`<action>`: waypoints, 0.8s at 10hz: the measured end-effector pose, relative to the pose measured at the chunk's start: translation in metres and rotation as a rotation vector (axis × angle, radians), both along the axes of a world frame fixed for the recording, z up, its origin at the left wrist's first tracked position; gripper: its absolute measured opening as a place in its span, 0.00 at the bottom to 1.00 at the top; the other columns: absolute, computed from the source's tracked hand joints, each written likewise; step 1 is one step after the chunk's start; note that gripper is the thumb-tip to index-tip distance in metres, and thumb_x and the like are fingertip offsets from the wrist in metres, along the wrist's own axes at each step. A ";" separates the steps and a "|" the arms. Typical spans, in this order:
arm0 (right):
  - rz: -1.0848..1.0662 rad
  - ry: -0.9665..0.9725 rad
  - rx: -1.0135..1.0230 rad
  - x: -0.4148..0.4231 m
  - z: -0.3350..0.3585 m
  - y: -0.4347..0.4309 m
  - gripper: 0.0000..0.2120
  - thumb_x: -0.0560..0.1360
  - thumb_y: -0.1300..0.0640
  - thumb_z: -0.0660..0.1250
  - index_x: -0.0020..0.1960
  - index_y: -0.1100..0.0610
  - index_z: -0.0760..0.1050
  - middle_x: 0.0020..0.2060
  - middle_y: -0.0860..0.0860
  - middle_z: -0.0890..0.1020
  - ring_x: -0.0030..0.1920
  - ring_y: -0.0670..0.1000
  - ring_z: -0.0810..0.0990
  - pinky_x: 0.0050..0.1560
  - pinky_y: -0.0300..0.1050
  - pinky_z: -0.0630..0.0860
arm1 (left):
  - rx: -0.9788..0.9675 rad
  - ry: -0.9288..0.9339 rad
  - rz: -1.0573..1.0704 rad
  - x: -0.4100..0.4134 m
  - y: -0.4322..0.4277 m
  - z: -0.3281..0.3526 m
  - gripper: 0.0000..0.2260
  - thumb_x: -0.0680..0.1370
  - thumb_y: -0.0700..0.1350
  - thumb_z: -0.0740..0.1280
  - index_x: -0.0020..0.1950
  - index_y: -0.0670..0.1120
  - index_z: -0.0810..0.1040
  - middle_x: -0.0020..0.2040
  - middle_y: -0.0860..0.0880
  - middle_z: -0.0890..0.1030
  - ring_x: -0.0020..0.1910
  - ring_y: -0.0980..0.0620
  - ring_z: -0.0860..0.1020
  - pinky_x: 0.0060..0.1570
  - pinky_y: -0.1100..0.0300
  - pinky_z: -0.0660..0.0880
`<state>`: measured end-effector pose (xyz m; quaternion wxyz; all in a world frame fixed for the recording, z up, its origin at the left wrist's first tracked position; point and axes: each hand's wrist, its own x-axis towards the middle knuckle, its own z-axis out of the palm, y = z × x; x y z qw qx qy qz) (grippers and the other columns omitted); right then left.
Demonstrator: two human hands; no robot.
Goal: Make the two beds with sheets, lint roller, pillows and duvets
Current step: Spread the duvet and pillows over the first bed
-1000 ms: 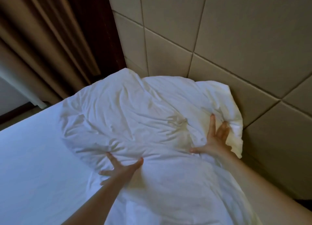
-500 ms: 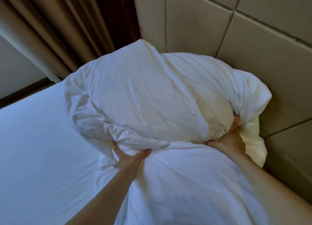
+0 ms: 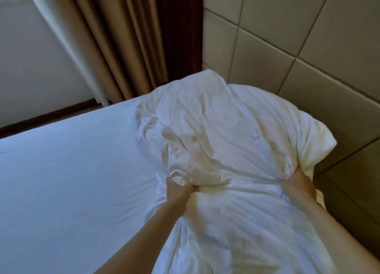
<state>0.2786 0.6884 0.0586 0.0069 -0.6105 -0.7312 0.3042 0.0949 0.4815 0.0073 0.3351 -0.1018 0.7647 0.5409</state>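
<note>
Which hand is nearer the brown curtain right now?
Left. The left hand grips the pillow on the side toward the curtain; the right hand grips its far side, by the padded headboard.

Person, two upper limbs in view, entering from the lower edge of the head view.
Left hand [image 3: 178,193]: bare, no glove, ring or watch visible; forearm bare to the frame edge, no sleeve in view.
Right hand [image 3: 298,186]: bare, no glove, ring or wristband visible; forearm bare to the frame edge, no sleeve in view.
Fingers of both largely hidden.
</note>
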 end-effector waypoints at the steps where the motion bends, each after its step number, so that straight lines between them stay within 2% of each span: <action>1: -0.011 0.121 -0.035 0.007 0.039 -0.052 0.32 0.71 0.66 0.62 0.73 0.52 0.62 0.55 0.60 0.77 0.55 0.63 0.76 0.52 0.49 0.73 | 0.072 0.002 -0.045 0.002 -0.046 0.034 0.33 0.56 0.36 0.73 0.59 0.46 0.67 0.52 0.45 0.76 0.50 0.47 0.76 0.36 0.61 0.71; 2: 0.014 0.222 -0.023 0.015 0.066 -0.111 0.26 0.72 0.67 0.61 0.69 0.56 0.66 0.55 0.59 0.77 0.55 0.61 0.75 0.54 0.51 0.72 | 0.103 0.066 -0.095 -0.006 -0.099 0.070 0.34 0.56 0.36 0.72 0.60 0.49 0.67 0.53 0.48 0.75 0.51 0.48 0.75 0.40 0.59 0.73; 3: -0.005 0.347 -0.047 0.011 0.100 -0.174 0.18 0.73 0.72 0.62 0.61 0.63 0.70 0.43 0.57 0.75 0.46 0.57 0.74 0.48 0.49 0.71 | 0.112 0.194 -0.178 -0.021 -0.153 0.120 0.31 0.54 0.39 0.70 0.55 0.49 0.68 0.49 0.49 0.75 0.48 0.50 0.75 0.41 0.61 0.73; 4: 0.010 0.418 -0.054 0.001 0.135 -0.257 0.13 0.72 0.73 0.63 0.52 0.59 0.68 0.34 0.51 0.71 0.43 0.56 0.72 0.46 0.49 0.70 | 0.150 0.275 -0.246 -0.048 -0.218 0.165 0.28 0.56 0.37 0.71 0.54 0.48 0.70 0.48 0.46 0.77 0.49 0.47 0.77 0.37 0.59 0.75; 5: 0.078 0.507 0.072 -0.020 0.192 -0.358 0.12 0.68 0.71 0.65 0.46 0.60 0.67 0.35 0.50 0.71 0.46 0.54 0.71 0.47 0.48 0.67 | 0.130 0.390 -0.302 -0.062 -0.309 0.240 0.28 0.60 0.35 0.72 0.59 0.46 0.70 0.52 0.44 0.77 0.52 0.46 0.77 0.44 0.55 0.77; 6: 0.108 0.512 0.002 -0.044 0.219 -0.436 0.11 0.70 0.75 0.61 0.42 0.60 0.69 0.37 0.58 0.75 0.39 0.56 0.73 0.37 0.43 0.70 | 0.156 0.485 -0.342 -0.079 -0.402 0.279 0.26 0.60 0.38 0.70 0.57 0.47 0.70 0.50 0.48 0.77 0.53 0.47 0.76 0.49 0.53 0.77; 7: 0.159 0.723 -0.118 -0.082 0.249 -0.531 0.17 0.70 0.77 0.55 0.52 0.63 0.72 0.34 0.63 0.76 0.27 0.54 0.73 0.23 0.38 0.66 | 0.149 0.569 -0.314 -0.104 -0.506 0.310 0.19 0.65 0.35 0.70 0.52 0.50 0.71 0.49 0.50 0.77 0.52 0.49 0.76 0.52 0.52 0.77; 8: 0.317 0.843 -0.161 -0.119 0.265 -0.605 0.29 0.68 0.81 0.52 0.65 0.64 0.69 0.46 0.67 0.78 0.43 0.67 0.79 0.35 0.54 0.75 | 0.112 0.609 -0.252 -0.128 -0.597 0.314 0.20 0.61 0.41 0.71 0.50 0.51 0.72 0.50 0.49 0.78 0.52 0.49 0.77 0.53 0.49 0.77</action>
